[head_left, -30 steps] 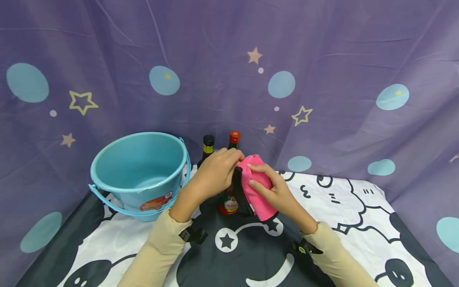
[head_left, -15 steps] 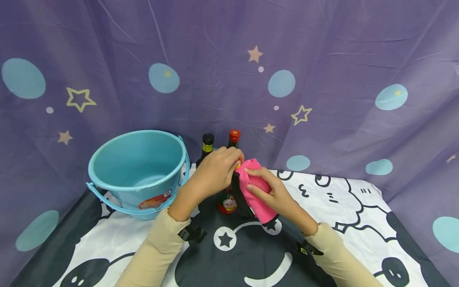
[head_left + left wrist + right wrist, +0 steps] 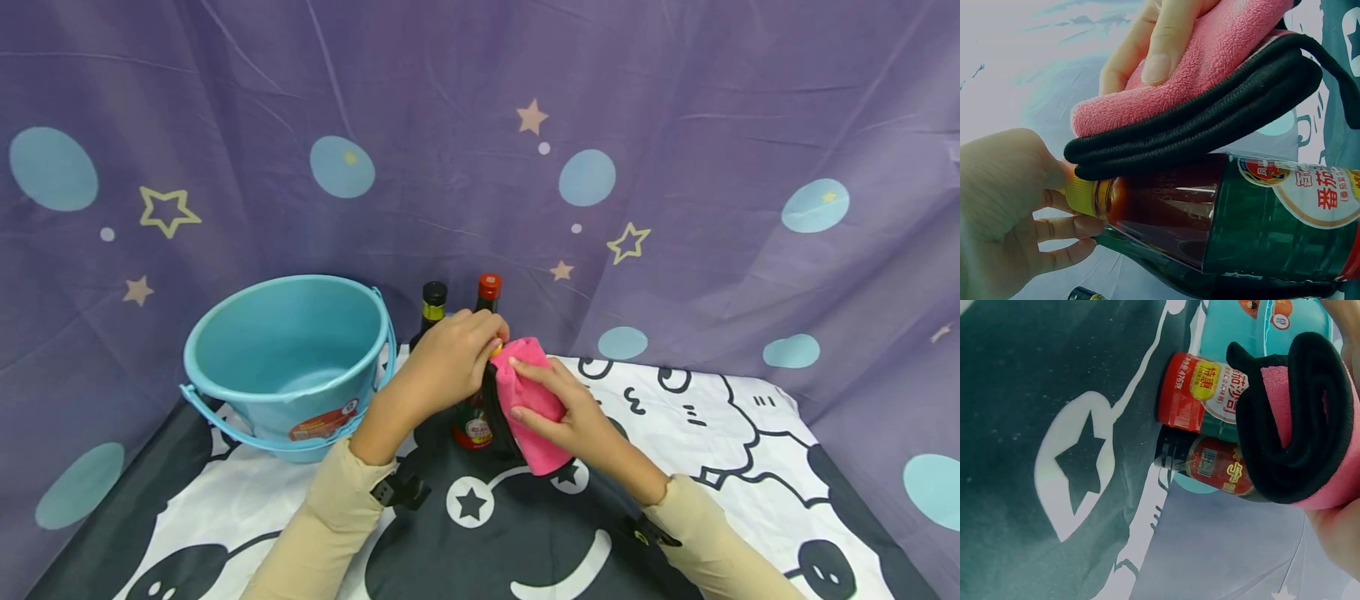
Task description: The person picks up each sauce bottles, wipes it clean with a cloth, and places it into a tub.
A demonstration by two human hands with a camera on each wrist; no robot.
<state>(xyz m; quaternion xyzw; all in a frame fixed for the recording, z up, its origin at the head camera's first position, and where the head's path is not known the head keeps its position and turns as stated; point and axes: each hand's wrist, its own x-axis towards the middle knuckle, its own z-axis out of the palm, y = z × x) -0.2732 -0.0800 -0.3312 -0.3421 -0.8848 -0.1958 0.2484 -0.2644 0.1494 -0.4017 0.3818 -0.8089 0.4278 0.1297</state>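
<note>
1. Shifted since one second earlier: right hand (image 3: 573, 412) and folded pink terry cloth (image 3: 536, 396), both slightly lower and nearer the person. Yellow cap (image 3: 1081, 195), hidden then in the head view, now shows beside the left hand (image 3: 450, 354), whose position is about the same.
2. Left fingers: curled round the yellow cap, gripping it.
3. Right fingers: gripping the pink terry cloth, pressed to its pink face.
4. Cloth position: black side toward the neck and shoulder of the ketchup bottle (image 3: 1163, 209); contact cannot be confirmed.
5. Ketchup bottle: upright on the surface (image 3: 438, 558), red at its base, partly hidden by hand and cloth.
6. Behind the left hand: red-capped bottle (image 3: 489, 292) and black-capped bottle (image 3: 433, 302), the latter with a yellow neck band.
7. Light blue bucket (image 3: 266, 414): left of the bottles, handle lowered, red label on its wall.
8. Background: purple curtain (image 3: 465, 100) printed with stars and ovals.
</note>
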